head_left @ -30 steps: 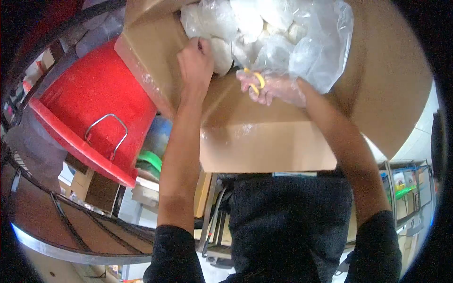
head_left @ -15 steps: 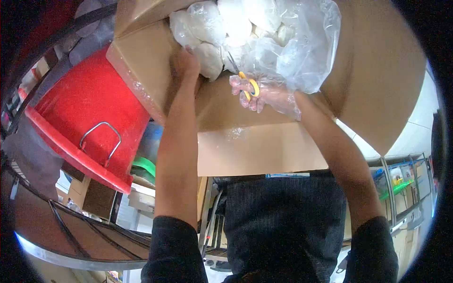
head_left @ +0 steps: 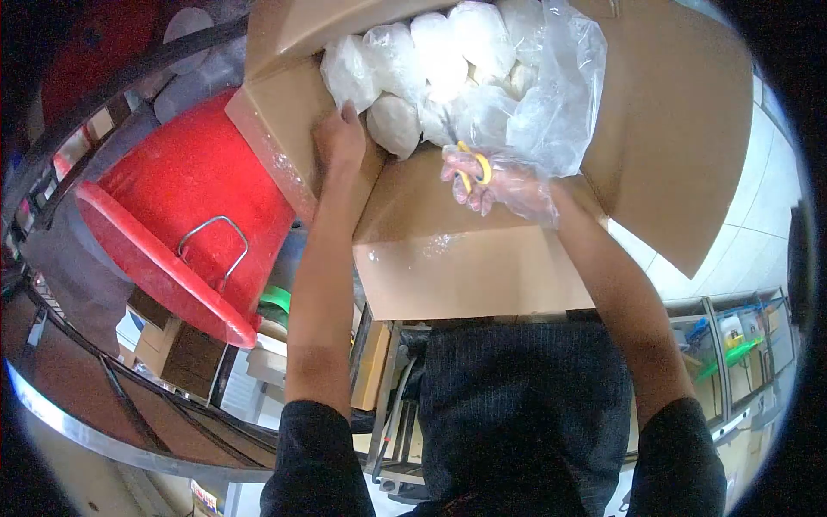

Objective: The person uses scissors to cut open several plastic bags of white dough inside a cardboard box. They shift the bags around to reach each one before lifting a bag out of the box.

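Observation:
White, rounded bundles in clear plastic (head_left: 394,127) lie packed in an open cardboard box (head_left: 465,271). My right hand (head_left: 500,183), in a clear plastic glove, grips yellow-handled scissors (head_left: 484,169) at the near side of the bundles. The blades point away from me, toward the bundles, and their tips are hard to make out. My bare left hand (head_left: 340,142) is inside the box by its left wall, just left of the nearest bundle. Its thumb points up, while its other fingers are mostly hidden. A loose clear plastic liner (head_left: 560,95) rises along the right of the bundles.
A large red container (head_left: 185,202) with a metal handle stands left of the box. One wide cardboard flap (head_left: 672,129) spreads out to the right. Shelving with a green tray (head_left: 736,355) is at the lower right. Pale floor tiles (head_left: 732,237) show beyond the flap.
The view has shifted a little, so the box appears farther right. My left hand has drawn back from the bundles toward the box's left wall. The scissors remain in my right hand.

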Available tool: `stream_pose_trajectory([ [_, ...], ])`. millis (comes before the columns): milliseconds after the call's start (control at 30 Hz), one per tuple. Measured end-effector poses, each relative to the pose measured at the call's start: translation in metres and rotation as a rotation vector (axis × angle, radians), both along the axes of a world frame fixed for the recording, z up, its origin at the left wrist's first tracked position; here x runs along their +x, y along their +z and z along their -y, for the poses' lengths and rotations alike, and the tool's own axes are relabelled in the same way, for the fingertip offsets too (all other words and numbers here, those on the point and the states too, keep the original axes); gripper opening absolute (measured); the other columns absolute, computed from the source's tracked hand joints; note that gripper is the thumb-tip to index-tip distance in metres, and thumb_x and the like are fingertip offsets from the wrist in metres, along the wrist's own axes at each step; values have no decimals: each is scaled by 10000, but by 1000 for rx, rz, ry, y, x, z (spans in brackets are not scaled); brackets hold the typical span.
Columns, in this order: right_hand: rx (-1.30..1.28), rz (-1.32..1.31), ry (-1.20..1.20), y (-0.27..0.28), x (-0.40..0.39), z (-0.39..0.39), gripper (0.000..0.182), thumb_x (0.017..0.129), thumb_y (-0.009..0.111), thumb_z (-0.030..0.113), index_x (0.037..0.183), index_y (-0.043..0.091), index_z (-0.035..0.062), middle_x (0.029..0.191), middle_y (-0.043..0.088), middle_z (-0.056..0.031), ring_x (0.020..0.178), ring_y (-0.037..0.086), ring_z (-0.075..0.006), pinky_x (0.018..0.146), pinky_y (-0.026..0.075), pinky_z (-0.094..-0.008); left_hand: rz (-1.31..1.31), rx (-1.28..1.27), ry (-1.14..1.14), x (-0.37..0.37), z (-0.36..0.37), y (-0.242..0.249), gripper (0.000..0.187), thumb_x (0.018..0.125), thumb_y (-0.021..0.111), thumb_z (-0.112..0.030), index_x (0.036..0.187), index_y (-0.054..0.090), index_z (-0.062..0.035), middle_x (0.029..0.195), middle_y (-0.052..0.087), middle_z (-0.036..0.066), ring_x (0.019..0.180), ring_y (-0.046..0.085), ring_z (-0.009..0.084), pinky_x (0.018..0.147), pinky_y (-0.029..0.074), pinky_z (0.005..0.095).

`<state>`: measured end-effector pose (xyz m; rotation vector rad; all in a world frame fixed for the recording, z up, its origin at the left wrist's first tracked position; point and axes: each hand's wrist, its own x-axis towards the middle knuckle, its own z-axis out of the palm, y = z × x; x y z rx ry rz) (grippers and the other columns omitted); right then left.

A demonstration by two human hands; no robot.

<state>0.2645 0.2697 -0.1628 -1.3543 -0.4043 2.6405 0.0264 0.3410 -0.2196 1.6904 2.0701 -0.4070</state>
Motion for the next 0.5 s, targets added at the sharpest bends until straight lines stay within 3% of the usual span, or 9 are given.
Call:
stream_pose_trajectory([
  [100,-53,-141,-7,-13,-11,-1,592,733,492,668,852,513,89,628,477,9,546,445,-75,509,375,-214,122,141,56,2,11,-4,445,895,381,-340,830,615,33,812,599,251,787,566,409,732,425,463],
  [200,-35,-262,75,-40,-30,-5,526,817,432,602,883,523,88,636,474,20,539,452,-54,485,378,-192,186,70,166,-6,16,-14,456,900,374,-347,835,613,37,803,609,231,786,576,388,723,429,446],
  [300,-60,-276,95,-66,-52,-7,568,805,410,636,847,533,83,601,447,35,497,414,-41,448,348,-186,340,104,233,-5,21,-3,452,903,370,-333,830,608,44,785,613,218,775,588,364,712,434,431],
  [400,-66,-264,127,-75,-66,-15,589,794,415,649,814,542,74,562,411,44,456,368,-45,402,305,-188,216,38,203,2,17,8,440,906,365,-314,840,603,49,787,615,213,767,594,349,710,436,417],
  [500,41,-277,44,-82,-73,-22,574,792,437,637,819,543,73,557,399,50,447,345,-43,392,284,-188,264,25,207,1,18,15,430,909,360,-304,853,599,49,794,618,205,756,596,339,705,438,409],
])
